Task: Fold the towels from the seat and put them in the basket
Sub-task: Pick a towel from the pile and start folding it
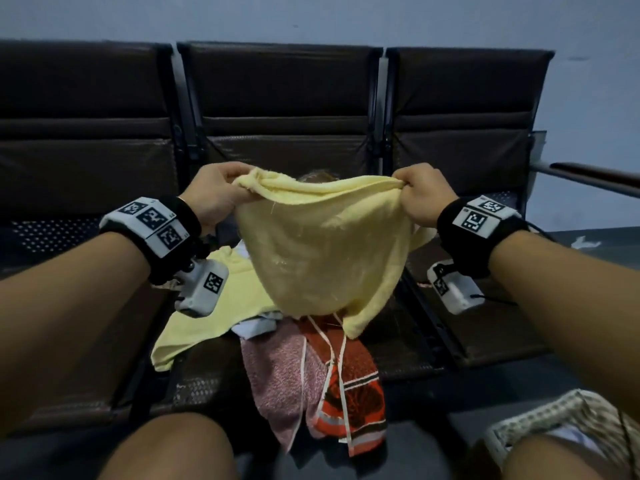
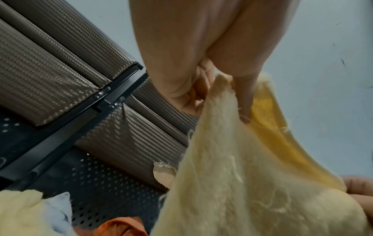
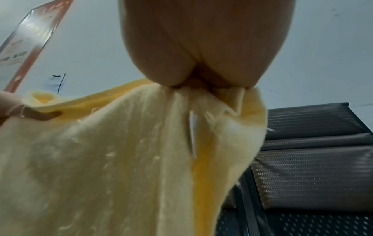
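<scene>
Both hands grip yellow towel.

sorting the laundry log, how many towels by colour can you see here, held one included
yellow: 2, the held towel pinched by left hand and right hand, plus one lying on the seat
pink: 1
orange-red patterned: 1
white or pale blue: 1, mostly buried
total: 5 visible; more may lie hidden underneath
</scene>
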Available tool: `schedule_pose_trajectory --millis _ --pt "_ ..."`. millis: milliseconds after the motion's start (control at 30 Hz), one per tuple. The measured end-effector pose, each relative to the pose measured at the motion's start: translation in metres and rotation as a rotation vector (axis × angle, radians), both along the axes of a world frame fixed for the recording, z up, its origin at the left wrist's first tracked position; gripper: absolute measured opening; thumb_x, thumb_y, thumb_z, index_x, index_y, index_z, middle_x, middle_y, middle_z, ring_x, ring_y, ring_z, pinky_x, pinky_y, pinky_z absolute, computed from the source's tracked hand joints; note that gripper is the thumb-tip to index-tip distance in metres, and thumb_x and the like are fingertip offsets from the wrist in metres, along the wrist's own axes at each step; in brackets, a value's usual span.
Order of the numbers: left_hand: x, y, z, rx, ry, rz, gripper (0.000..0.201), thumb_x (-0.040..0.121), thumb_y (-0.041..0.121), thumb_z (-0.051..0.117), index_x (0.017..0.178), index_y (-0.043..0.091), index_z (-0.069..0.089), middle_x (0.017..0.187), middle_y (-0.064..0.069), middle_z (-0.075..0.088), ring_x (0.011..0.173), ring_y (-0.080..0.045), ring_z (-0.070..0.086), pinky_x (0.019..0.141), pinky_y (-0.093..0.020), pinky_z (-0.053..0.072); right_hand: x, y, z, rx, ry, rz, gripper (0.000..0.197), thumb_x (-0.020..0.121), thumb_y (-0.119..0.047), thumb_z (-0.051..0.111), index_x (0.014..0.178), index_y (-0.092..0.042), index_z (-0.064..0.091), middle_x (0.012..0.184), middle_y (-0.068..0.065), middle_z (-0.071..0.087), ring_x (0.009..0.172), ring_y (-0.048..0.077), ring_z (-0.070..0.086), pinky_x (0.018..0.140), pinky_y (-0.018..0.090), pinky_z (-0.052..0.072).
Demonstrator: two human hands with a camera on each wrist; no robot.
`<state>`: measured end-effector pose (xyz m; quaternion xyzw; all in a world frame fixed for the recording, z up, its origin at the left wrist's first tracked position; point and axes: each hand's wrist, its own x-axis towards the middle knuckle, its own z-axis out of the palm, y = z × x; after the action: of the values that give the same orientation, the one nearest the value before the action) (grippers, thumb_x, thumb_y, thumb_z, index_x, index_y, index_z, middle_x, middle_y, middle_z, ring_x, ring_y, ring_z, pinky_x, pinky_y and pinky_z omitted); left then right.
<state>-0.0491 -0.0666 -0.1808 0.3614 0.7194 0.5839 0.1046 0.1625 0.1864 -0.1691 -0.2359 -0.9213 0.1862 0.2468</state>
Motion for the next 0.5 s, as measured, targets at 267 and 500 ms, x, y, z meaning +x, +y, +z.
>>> schedule_pose_trajectory --millis 267,500 --pt "0.005 0.017 0.027 0.079 -0.165 0.006 0.056 0.076 0.053 0.076 0.098 0.002 0.073 0.096 -0.013 0.075 0.084 -0.025 0.072 0.072 -0.036 0.059 0.000 0.005 0.026 -0.172 -0.045 0.094 0.049 0.092 -0.056 0.055 0.080 -0.012 0.074 0.081 0.008 0.074 0.078 0.024 0.070 0.075 0.040 0.055" --pt "0.002 0.043 0.015 0.171 -0.097 0.276 0.027 0.083 0.042 0.076 0.075 0.017 0.079 0.080 -0.005 0.077 0.078 -0.023 0.074 0.068 -0.035 0.062 -0.015 0.007 0.020 -0.442 -0.014 0.029 0.054 0.098 -0.048 0.053 0.081 0.000 0.069 0.070 0.008 0.066 0.057 0.017 0.062 0.058 0.030 0.049"
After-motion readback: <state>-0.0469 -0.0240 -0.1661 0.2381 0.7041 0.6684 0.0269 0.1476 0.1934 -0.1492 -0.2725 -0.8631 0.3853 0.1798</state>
